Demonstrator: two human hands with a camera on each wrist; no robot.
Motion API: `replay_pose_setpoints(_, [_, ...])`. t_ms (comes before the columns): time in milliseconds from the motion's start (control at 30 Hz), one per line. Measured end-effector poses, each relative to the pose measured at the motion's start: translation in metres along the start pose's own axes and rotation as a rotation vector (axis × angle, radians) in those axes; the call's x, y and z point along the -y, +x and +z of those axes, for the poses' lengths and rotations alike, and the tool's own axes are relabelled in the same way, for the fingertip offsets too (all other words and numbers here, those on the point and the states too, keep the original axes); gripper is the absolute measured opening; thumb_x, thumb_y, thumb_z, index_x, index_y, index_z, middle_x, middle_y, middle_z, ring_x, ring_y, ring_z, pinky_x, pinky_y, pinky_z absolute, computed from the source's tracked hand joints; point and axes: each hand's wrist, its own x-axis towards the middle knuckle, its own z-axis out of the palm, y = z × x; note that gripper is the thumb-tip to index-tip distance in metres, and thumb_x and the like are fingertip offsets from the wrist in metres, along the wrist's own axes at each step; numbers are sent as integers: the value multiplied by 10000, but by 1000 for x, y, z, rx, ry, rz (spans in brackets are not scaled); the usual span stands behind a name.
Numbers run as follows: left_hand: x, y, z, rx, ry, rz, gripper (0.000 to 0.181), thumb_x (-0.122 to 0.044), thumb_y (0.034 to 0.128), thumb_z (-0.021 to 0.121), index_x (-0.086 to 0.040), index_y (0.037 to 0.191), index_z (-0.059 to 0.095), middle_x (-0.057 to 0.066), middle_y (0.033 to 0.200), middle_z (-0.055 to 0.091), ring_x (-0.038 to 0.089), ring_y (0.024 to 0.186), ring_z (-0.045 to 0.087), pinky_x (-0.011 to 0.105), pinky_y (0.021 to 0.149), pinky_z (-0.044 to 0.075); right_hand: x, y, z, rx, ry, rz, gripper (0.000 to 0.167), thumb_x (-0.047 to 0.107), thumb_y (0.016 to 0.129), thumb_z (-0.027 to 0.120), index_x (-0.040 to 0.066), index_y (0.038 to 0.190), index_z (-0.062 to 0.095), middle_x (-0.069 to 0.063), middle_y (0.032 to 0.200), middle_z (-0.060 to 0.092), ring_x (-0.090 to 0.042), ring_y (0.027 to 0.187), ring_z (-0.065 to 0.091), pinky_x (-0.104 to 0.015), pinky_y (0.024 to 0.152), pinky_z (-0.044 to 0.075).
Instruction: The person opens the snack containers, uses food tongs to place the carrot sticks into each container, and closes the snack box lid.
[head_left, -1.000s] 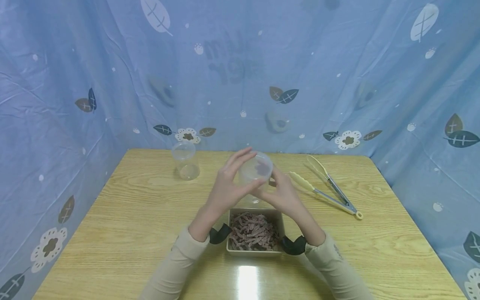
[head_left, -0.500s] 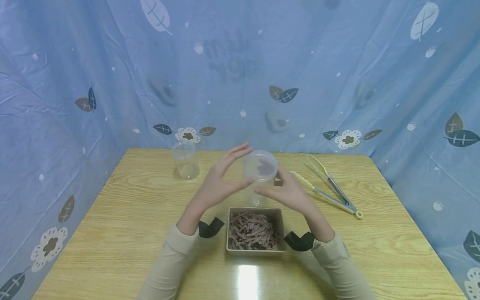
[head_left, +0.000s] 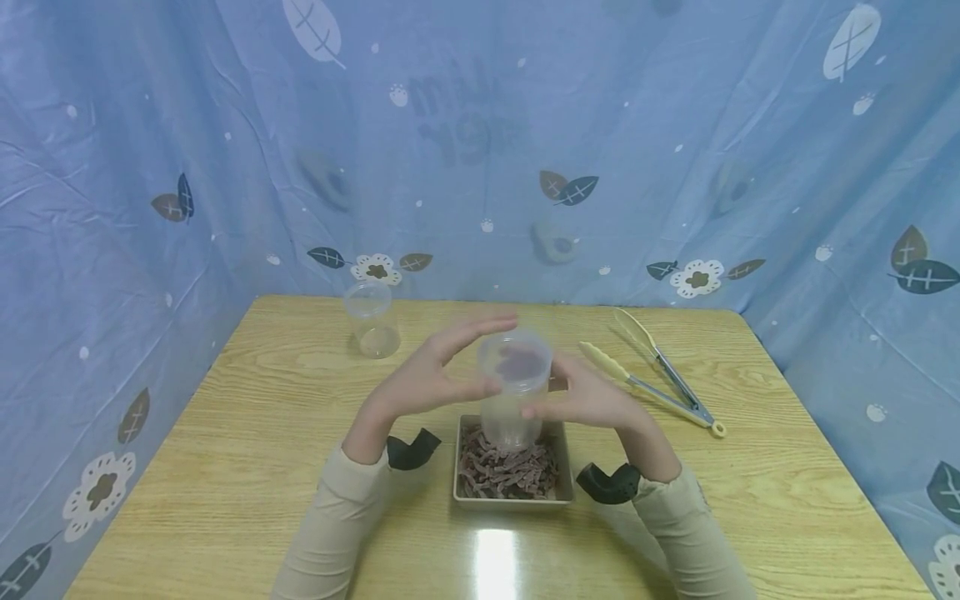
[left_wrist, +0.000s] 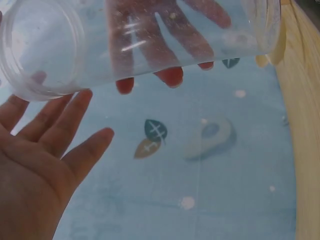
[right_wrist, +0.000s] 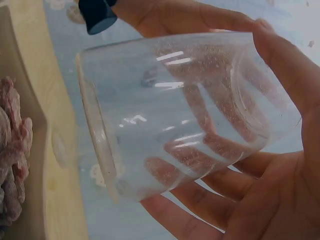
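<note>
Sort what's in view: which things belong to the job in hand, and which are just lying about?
Likely in the job:
clear cup, held by the right hand
left hand, close to it
box of pinkish strips

Apparently lying about, untouched by either hand:
second clear cup, standing back left
tongs, spread open on the right

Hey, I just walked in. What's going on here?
A person's right hand holds a clear plastic cup, with nothing visible inside, over a beige tray of reddish strips, perhaps meat. The left hand is spread open close beside the cup. On the table, a second clear cup stands at the back left, and yellow-tipped tongs lie splayed at the right.
</note>
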Motion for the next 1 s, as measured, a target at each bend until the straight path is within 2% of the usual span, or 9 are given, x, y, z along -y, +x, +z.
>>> replay_pose_setpoints(167, [13, 1, 4, 35, 13, 55, 649, -332, 833, 685, -215, 1404, 399, -64, 1439, 399, 130, 1342, 329, 393, 1107, 295, 5, -2, 1, 6, -42, 5, 751, 178, 784, 734, 161, 1421, 336, -50, 1331, 509, -204, 1166, 520, -411, 943, 465])
replay_pose_setpoints(333, [14, 2, 8, -1, 24, 51, 644, -329, 825, 693, -227, 1394, 411, -69, 1430, 409, 126, 1326, 351, 412, 1096, 307, 8, -1, 2, -23, -69, 19, 748, 191, 788, 731, 149, 1421, 336, -48, 1351, 494, -209, 1176, 516, -423, 955, 459])
replay_pose_setpoints(533, [11, 4, 12, -87, 74, 2, 656, -332, 799, 717, -252, 1382, 426, -75, 1427, 407, 117, 1321, 347, 484, 1080, 295, 14, -1, 8, -154, -153, 116, 739, 258, 791, 732, 198, 1418, 344, -2, 1337, 501, -195, 1176, 510, -461, 954, 450])
replay_pose_setpoints(800, [9, 10, 24, -284, 118, -27, 668, -336, 750, 762, -245, 1346, 475, -100, 1386, 438, 106, 1292, 381, 481, 1063, 321, 18, 5, 17, -350, -255, 185, 765, 378, 750, 757, 306, 1399, 359, 54, 1328, 506, -183, 1186, 497, -491, 938, 458])
replay_pose_setpoints(900, [9, 12, 28, -326, 137, -28, 674, -342, 745, 764, -250, 1346, 471, -77, 1388, 440, 108, 1291, 380, 481, 1061, 325, 33, 7, 21, -390, -263, 204, 780, 306, 760, 762, 225, 1417, 350, -7, 1372, 475, -229, 1221, 473, -520, 957, 438])
replay_pose_setpoints(1000, [7, 13, 30, -330, 147, -53, 695, -348, 745, 765, -263, 1360, 451, -86, 1414, 407, 106, 1317, 344, 514, 1064, 304, 47, 9, 23, -415, -272, 220, 772, 208, 760, 766, 124, 1411, 360, -82, 1363, 482, -274, 1218, 473, -527, 967, 429])
